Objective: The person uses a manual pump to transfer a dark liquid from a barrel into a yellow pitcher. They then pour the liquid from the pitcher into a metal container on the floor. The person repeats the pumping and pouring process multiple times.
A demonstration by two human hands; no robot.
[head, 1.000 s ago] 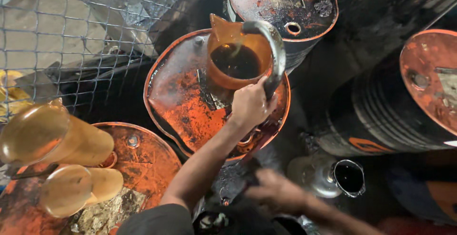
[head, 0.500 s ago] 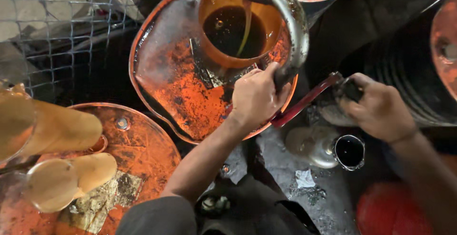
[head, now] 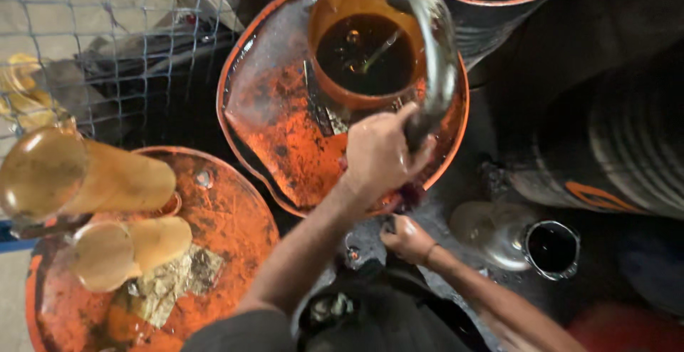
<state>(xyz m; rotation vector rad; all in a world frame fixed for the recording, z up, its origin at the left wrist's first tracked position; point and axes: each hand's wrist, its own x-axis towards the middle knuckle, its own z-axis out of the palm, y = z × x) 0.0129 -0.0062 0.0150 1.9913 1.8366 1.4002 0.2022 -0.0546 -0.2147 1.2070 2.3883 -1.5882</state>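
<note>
Jug (head: 363,53) on drum (head: 278,124), centre

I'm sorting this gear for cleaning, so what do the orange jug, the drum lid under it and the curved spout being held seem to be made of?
The orange jug looks like translucent plastic: light glows through its wall above the dark liquid. The drum lid seems painted steel, its orange coat worn, stained and oily. The curved spout in the left hand looks like bare grey metal with a dull sheen, though motion blur leaves that open.
</note>
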